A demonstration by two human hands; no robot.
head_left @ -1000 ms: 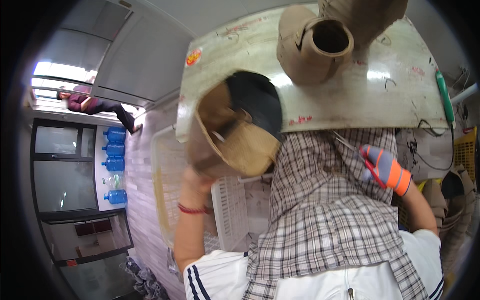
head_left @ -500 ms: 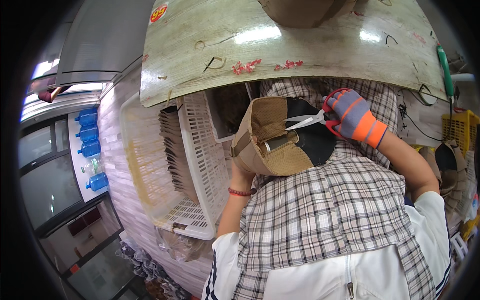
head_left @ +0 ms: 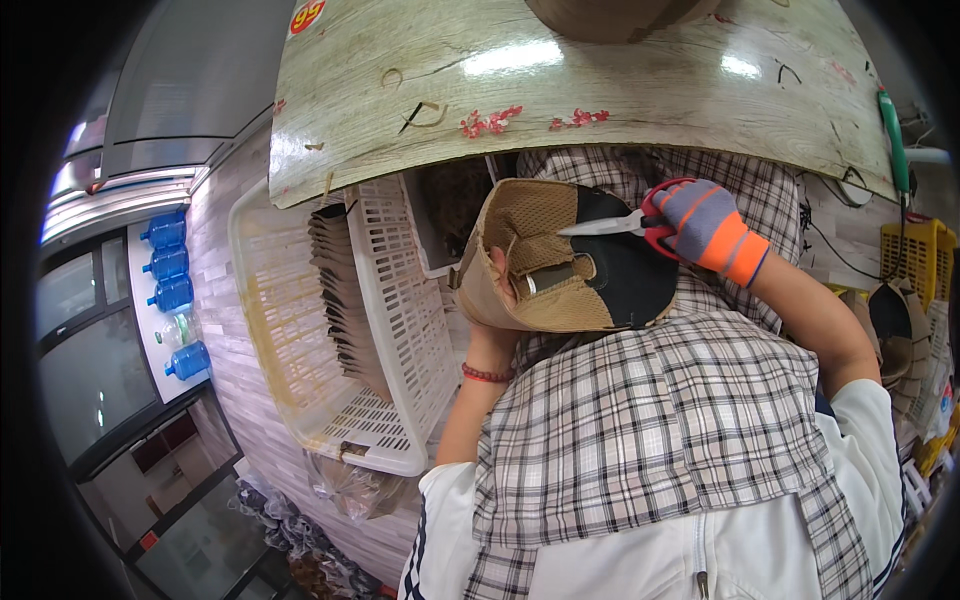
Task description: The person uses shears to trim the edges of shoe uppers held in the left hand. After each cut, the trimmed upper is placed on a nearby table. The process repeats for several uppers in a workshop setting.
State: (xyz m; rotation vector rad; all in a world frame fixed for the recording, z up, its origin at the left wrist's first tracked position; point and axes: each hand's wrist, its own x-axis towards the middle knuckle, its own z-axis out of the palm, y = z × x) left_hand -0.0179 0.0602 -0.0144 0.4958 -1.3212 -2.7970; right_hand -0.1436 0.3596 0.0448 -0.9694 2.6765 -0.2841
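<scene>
A sewn tan-and-black fabric piece [head_left: 545, 208], hollow and with a mesh lining, is held over my lap. My bare left hand [head_left: 492, 345] grips it from the left, some fingers curled over into its opening. In my right hand [head_left: 708, 226], inside a grey and orange glove, is a pair of scissors [head_left: 612, 226] with red handles. The blades are nearly together and point left across the opening of the piece. Whether they touch the fabric, I cannot tell.
A table [head_left: 370, 130] with thread scraps lies ahead, a brown piece [head_left: 625, 15] at its far edge. A white basket [head_left: 385, 455] holding stacked pieces stands on the left. At the right are a green-handled tool [head_left: 892, 140], a yellow crate [head_left: 910, 255] and more tan-and-black pieces [head_left: 888, 312].
The scissor blades have come from spread apart to nearly together. My left hand has tilted the fabric piece, and its fingers now show inside the opening.
</scene>
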